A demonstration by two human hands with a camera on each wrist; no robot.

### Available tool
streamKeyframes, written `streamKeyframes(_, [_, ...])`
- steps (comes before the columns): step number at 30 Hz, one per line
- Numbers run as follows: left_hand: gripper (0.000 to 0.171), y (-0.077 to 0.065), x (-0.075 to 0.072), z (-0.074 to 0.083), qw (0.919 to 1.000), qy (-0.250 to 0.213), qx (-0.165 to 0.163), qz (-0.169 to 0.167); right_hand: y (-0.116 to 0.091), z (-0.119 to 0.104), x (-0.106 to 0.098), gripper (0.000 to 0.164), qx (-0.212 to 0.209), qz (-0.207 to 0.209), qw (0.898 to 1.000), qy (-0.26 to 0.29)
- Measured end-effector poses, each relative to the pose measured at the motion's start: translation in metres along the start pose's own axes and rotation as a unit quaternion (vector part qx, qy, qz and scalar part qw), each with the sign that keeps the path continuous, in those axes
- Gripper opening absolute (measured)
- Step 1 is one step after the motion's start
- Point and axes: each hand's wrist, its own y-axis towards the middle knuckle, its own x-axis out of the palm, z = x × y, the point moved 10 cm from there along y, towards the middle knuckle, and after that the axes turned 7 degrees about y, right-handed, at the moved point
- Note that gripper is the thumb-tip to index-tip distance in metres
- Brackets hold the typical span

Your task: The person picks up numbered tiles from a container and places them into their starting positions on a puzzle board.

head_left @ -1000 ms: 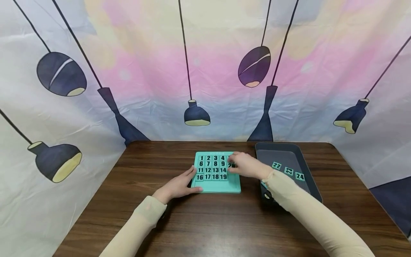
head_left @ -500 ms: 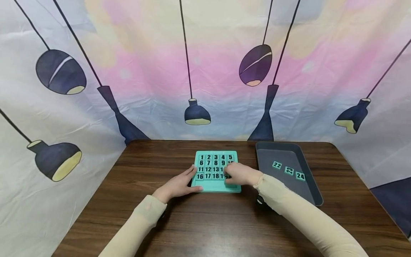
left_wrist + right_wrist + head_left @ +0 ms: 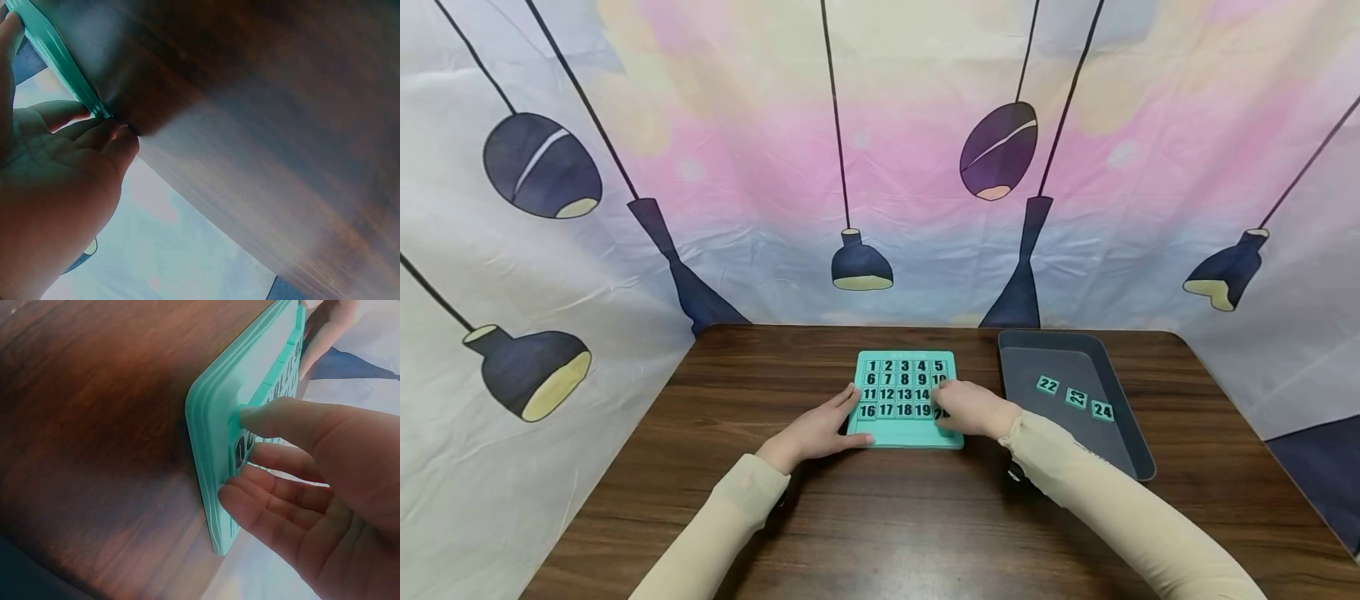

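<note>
A turquoise number puzzle board (image 3: 901, 432) lies on the table, with black-numbered tiles in rows from 1 to 19. My left hand (image 3: 812, 435) holds the board's left side, thumb at the near corner and fingers along the edge; the left wrist view shows these fingers (image 3: 119, 140) against the rim. At the right end of the fourth row, my right hand (image 3: 976, 408) pinches the number 20 tile (image 3: 942, 413). In the right wrist view the thumb is on the edge of that tile (image 3: 240, 452), close over the board. The right fingers partly cover the tiles at the right side.
To the right stands a dark grey tray (image 3: 1017, 342) holding tiles 22 (image 3: 1047, 385), 23 (image 3: 1077, 398) and 24 (image 3: 1102, 411). The right forearm passes over its near left corner. Behind the brown wooden table (image 3: 760, 375) hangs a cloth printed with lamps (image 3: 862, 267).
My right hand has brought the 20 tile from the board's upper right down to the fourth row's right end, uncovering the 5. The left hand has stayed on the board's edge.
</note>
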Motion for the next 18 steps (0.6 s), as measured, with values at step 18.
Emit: streamKeyframes(18, [0.098, 0.0008, 0.0005, -0.0004, 0.9999, 0.005, -0.010, -0.002, 0.0002, 0.0036, 0.0002, 0.019, -0.007, 0.031, 0.999, -0.020])
